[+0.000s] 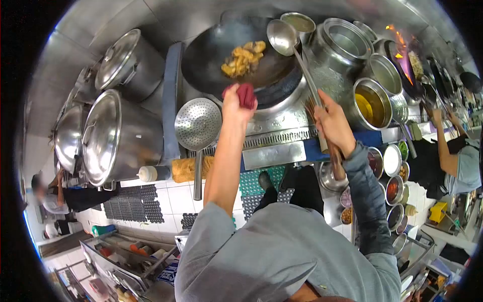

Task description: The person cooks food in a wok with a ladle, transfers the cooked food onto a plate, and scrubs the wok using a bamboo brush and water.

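My left hand (236,109) is closed around a dark red cloth (246,95) at the near rim of a large black wok (204,58). Any wok handle under the cloth is hidden. Browned, yellowish food pieces (243,59) lie bunched in the wok. My right hand (334,126) grips the handle of a long steel ladle (282,38), whose wooden end points back toward me. The ladle's bowl is over the wok's far right side, beside a small metal pot (299,22). Left of my left forearm rests a perforated skimmer (197,123).
Large lidded pots (126,143) stand at the left. To the right are a pot of yellow oil (388,113) and other metal pots (347,38). Flames (400,50) rise by another wok, where a co-worker (460,156) stands. Several ingredient bowls (394,190) line my right side.
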`<state>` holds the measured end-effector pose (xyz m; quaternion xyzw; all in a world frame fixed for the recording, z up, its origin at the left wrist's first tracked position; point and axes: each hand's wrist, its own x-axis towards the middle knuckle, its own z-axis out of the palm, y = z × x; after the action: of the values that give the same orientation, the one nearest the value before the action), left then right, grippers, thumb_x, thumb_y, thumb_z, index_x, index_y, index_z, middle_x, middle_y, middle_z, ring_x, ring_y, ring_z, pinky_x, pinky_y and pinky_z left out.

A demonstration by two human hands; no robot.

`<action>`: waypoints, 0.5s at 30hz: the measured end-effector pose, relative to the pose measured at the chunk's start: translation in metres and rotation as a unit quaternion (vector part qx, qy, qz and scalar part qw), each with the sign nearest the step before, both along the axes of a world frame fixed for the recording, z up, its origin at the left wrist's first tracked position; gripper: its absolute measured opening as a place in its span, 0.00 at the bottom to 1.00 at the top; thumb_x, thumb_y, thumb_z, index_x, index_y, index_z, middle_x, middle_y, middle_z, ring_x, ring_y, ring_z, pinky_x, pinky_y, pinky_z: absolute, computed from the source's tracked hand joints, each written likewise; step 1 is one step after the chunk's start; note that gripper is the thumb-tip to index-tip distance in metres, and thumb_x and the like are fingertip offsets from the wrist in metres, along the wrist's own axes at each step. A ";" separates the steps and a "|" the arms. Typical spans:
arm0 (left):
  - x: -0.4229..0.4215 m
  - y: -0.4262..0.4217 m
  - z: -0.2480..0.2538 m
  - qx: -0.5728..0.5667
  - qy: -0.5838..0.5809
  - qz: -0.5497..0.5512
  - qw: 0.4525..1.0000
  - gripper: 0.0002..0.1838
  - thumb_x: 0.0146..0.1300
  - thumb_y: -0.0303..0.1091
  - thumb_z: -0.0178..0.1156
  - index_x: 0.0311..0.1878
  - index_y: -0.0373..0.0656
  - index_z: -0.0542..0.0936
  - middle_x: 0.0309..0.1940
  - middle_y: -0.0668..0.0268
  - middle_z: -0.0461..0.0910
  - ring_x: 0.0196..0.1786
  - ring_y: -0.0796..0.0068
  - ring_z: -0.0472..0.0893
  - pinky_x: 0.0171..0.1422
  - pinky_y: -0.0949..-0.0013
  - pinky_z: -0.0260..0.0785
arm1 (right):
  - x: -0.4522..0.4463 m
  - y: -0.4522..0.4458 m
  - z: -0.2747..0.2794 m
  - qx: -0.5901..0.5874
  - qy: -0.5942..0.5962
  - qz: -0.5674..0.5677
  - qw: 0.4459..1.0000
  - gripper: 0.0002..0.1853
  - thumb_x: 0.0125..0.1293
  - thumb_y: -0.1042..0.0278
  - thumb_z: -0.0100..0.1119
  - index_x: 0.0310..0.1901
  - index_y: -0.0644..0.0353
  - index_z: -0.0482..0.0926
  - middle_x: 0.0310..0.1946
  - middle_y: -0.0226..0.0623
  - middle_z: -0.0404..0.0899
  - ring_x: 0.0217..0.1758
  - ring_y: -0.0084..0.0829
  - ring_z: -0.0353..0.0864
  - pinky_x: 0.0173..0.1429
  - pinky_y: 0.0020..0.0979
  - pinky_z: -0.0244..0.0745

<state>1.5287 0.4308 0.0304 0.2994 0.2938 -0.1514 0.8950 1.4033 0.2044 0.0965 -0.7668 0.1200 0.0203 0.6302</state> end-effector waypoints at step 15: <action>-0.079 -0.030 -0.025 0.046 -0.107 -0.003 0.993 0.06 0.53 0.26 0.56 0.26 0.49 0.70 0.15 0.70 0.67 0.15 0.72 0.69 0.18 0.69 0.60 | 0.056 0.017 -0.030 0.542 0.218 0.074 0.808 0.14 0.72 0.64 0.49 0.55 0.59 0.67 0.22 0.27 0.68 0.17 0.19 0.64 0.19 0.21 0.62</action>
<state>1.4495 0.4011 0.0059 0.3554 0.2017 -0.1074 0.9063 1.4597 0.2216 0.0668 -0.2822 0.1663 0.2951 0.8976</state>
